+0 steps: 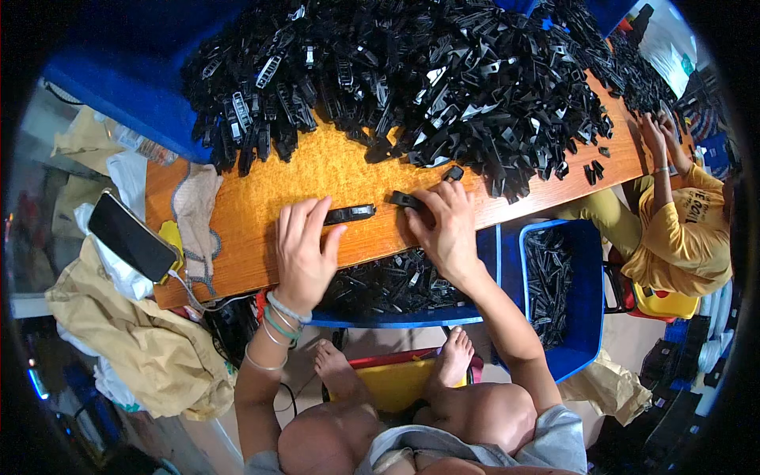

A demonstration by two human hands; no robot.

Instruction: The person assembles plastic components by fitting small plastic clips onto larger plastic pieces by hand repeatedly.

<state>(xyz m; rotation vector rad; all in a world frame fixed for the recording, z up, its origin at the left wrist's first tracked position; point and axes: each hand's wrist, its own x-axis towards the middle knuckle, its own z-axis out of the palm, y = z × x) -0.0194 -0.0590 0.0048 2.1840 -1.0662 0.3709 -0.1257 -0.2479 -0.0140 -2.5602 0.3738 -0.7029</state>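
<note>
My left hand (305, 252) lies on the wooden table with its fingers stretched out and the thumb apart. Beside its index finger is a long, narrow black plastic part (350, 214), whose left end reaches the gap above the thumb. My right hand (447, 229) is bent over the table, its fingers curled on a second black plastic part (406, 200). The end of that part goes out of sight under the fingers. Just beyond the right fingertips sits a small black piece (453, 172).
A large heap of black plastic parts (380, 71) covers the far table (317, 162). Blue bins (582, 348) of parts stand below and to the right. A phone (133, 236) and cloth (196, 210) are at left. Another person (685, 229) works at the right.
</note>
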